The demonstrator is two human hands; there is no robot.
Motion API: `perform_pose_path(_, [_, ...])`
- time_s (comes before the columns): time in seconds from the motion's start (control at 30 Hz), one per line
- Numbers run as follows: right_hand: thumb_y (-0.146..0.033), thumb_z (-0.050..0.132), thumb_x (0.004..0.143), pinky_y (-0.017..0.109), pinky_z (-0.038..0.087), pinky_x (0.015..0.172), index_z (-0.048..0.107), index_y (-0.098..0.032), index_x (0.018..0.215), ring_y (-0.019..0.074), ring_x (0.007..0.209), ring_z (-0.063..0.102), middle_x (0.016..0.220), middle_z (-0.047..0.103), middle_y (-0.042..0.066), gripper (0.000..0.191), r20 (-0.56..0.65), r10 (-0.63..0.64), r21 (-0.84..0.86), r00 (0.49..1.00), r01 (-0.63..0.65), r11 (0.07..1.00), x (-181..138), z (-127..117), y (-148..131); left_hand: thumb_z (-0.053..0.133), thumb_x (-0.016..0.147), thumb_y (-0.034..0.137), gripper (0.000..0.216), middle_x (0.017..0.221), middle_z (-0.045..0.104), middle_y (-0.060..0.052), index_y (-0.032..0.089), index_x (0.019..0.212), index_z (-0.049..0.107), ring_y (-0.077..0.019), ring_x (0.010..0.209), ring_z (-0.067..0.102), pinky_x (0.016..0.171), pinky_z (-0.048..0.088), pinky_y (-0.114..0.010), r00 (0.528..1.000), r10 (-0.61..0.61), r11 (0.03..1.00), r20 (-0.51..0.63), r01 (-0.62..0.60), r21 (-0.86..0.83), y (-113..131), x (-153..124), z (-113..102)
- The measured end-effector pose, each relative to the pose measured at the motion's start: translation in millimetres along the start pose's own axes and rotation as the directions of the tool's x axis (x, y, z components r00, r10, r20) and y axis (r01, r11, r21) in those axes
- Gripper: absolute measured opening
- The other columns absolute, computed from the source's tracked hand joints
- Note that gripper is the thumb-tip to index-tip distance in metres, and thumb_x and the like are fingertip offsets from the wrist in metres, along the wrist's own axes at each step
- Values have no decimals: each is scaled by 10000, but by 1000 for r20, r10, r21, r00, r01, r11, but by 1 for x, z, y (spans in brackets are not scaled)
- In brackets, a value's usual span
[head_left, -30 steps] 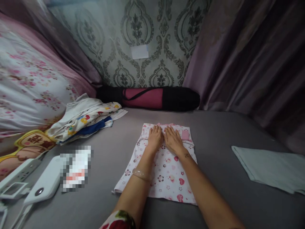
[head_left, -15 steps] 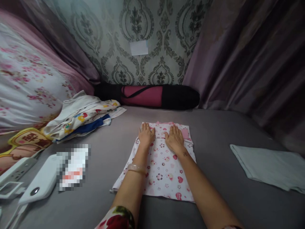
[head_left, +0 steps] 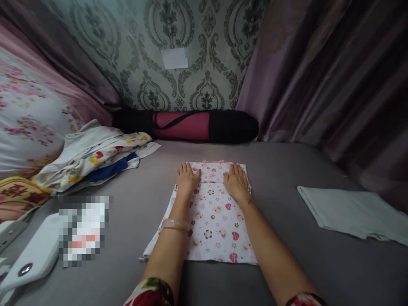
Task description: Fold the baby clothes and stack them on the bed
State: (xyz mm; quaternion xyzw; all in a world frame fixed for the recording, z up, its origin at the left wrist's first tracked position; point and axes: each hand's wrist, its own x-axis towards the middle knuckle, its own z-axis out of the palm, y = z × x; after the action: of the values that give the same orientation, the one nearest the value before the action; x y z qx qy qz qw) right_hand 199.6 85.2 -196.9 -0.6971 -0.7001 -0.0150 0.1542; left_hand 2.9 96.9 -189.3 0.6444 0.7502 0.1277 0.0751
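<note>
Cloth (head_left: 212, 212), heart-printed, left hand (head_left: 187, 177) and right hand (head_left: 236, 182) flat upon its folded band (head_left: 212, 172), gripping nothing, even outward pressure seemingly best

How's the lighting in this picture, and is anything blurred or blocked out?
Head view: dim, uneven light, the curtain at right falling into deep shadow; head view: printed cloth, left hand and right hand fairly sharp; head view: item beside the white device pixelated, its details unreadable.

The garment (head_left: 213, 216) lies before the bag (head_left: 188, 126), left of the cloth (head_left: 349, 213).
</note>
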Motion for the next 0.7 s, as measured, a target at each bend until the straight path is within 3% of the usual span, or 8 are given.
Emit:
perform_pose_path(0.1, [-364,362,915,452,136,1124,365,22,1409,319,1385,254,1485,336,227,626,10,71,-5,997,-71,997,0,0,3,226,932,528,703,1525,288,-164,59,1447,327,-298,1410,256,1144,195,-466,1000,-23,999,-13,23,-26,-2,2,1])
perform_pose_path(0.27, [-491,387,893,435,192,1107,306,52,1425,345,1391,229,1497,275,269,764,69,180,36,981,-183,983,3,0,10,196,933,506,675,1534,286,-120,103,1458,330,-295,1417,235,1144,176,-504,998,-65,998,-20,64,-25,-3,4,6])
perform_pose_path(0.53, [-541,382,895,435,212,1098,326,28,1423,341,1371,276,1486,311,253,778,91,188,28,978,-191,981,5,-1,17,210,934,512,658,1527,308,-118,126,1445,361,-319,1420,217,1147,145,-531,997,-75,997,-22,74,-35,-2,3,2])
perform_pose_path(0.63, [-463,349,934,461,157,1116,375,-8,1410,327,1386,255,1489,326,229,659,38,106,9,994,-106,994,5,-7,10,197,950,481,644,1518,315,-150,84,1408,415,-329,1437,144,1155,52,-541,990,-26,1000,-135,24,-15,8,0,-3])
perform_pose_path(0.7, [-392,297,963,462,93,1133,392,-63,1417,293,1411,211,1514,307,180,568,-12,-31,-7,999,31,999,5,-10,1,186,963,438,611,1518,321,-141,85,1395,436,-305,1445,122,1166,3,-502,973,100,995,-209,-101,6,18,-4,-2])
